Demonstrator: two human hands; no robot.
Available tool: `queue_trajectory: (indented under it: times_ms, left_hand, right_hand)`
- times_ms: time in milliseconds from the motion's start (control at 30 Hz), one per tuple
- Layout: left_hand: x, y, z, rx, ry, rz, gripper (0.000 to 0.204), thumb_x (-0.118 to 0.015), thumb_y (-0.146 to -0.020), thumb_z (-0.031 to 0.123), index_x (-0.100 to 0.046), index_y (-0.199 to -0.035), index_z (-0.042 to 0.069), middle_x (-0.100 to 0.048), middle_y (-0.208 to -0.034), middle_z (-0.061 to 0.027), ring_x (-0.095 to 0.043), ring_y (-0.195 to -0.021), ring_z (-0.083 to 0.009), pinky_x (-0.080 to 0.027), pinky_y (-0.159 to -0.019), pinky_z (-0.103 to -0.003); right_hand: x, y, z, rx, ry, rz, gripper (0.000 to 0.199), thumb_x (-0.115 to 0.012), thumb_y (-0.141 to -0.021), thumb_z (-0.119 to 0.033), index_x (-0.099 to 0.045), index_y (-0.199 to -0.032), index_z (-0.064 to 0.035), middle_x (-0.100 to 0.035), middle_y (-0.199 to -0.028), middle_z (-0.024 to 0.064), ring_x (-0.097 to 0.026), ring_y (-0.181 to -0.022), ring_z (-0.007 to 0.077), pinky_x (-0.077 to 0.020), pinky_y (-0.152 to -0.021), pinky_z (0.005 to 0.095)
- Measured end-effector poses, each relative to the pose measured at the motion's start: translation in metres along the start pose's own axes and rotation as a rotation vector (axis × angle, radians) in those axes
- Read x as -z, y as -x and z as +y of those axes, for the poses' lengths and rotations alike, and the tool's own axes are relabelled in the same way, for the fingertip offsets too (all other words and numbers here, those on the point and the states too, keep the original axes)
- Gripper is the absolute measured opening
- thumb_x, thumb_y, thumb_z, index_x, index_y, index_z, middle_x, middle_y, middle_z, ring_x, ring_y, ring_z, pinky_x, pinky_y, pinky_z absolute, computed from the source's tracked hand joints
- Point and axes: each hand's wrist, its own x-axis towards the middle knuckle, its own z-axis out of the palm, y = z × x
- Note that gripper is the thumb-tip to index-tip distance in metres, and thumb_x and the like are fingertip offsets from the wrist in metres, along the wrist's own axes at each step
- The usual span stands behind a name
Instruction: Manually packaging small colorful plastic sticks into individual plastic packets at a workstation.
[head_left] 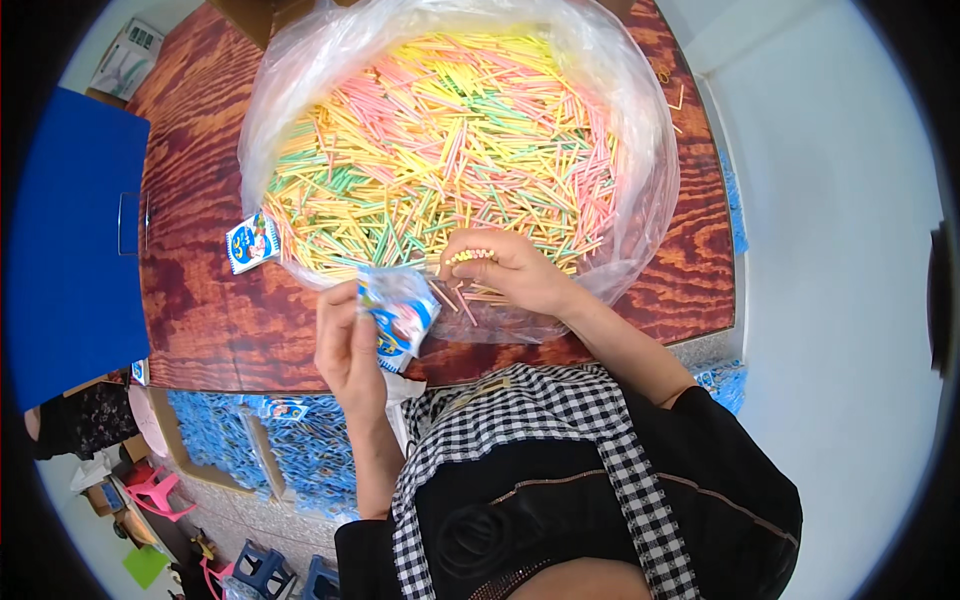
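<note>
My left hand [347, 345] pinches a small blue-and-white printed packet [402, 318] by its side, just in front of the heap. Whether the packet's mouth is open cannot be made out. In my right hand [525, 275] is a bunch of thin sticks [470, 256], their ends showing in a row between the curled fingers. Behind both hands, a large clear plastic bag [655, 170] lies spread wide, full of pink, yellow and green sticks [440, 150]. A few loose sticks [466, 305] lie on the bag's near edge, between my hands.
The bag rests on a red-brown wood-grain table [210, 310]. Another printed packet [252, 243] lies at its left edge. A blue panel [80, 240] stands left. Below are boxes of blue packets [300, 460] and plastic stools [262, 570]. A pale wall [840, 250] rises right.
</note>
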Motion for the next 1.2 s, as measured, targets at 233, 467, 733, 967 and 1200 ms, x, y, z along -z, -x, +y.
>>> queue_trajectory:
  times_ms: [233,467,733,967,1200]
  left_hand:
    - [0.000,0.002,-0.041,0.350,0.235,0.203,0.015,-0.053,-0.097,0.013,-0.061,-0.091,0.002,-0.058,-0.077,0.0034,-0.046,-0.070,-0.0016,-0.038,-0.064,-0.018]
    - [-0.014,-0.003,-0.036,0.464,0.332,0.128,0.015,-0.052,-0.097,0.014,-0.059,-0.096,0.001,-0.064,-0.078,-0.0032,-0.057,-0.070,-0.0067,-0.047,-0.068,-0.021]
    - [-0.007,0.000,-0.050,0.411,0.497,0.100,0.017,-0.052,-0.097,0.017,-0.057,-0.096,0.001,-0.058,-0.072,-0.0047,-0.059,-0.071,-0.0145,-0.053,-0.078,-0.035]
    - [-0.002,-0.001,-0.042,0.545,1.010,0.093,0.014,-0.056,-0.094,0.016,-0.054,-0.096,0.002,-0.057,-0.082,-0.0076,-0.058,-0.076,-0.0196,-0.056,-0.081,-0.040]
    - [0.006,0.007,-0.055,0.559,1.272,0.007,0.014,-0.054,-0.095,0.015,-0.051,-0.099,0.002,-0.052,-0.088,-0.0079,-0.055,-0.086,-0.0219,-0.052,-0.091,-0.045]
  right_hand:
    - [0.000,-0.001,0.000,0.096,0.053,0.005,0.010,-0.056,-0.092,-0.009,-0.061,-0.094,-0.0007,-0.061,-0.090,0.0050,-0.058,-0.088,0.0159,-0.0443,-0.081,0.0283]
    - [-0.001,0.001,0.002,0.095,0.061,0.007,0.010,-0.056,-0.092,-0.010,-0.062,-0.092,-0.0009,-0.061,-0.090,0.0050,-0.058,-0.088,0.0160,-0.0438,-0.081,0.0285]
    - [-0.003,0.001,0.001,0.075,0.055,0.008,0.009,-0.057,-0.091,-0.008,-0.061,-0.091,-0.0010,-0.060,-0.089,0.0052,-0.057,-0.087,0.0161,-0.0433,-0.080,0.0284]
    - [-0.003,0.002,0.001,0.084,0.068,0.003,0.009,-0.056,-0.091,-0.008,-0.061,-0.091,-0.0010,-0.060,-0.089,0.0054,-0.057,-0.085,0.0160,-0.0433,-0.078,0.0287]
    - [-0.007,0.002,0.001,0.069,0.010,-0.006,0.010,-0.056,-0.092,-0.009,-0.061,-0.092,-0.0003,-0.060,-0.089,0.0054,-0.057,-0.083,0.0157,-0.0439,-0.076,0.0282]
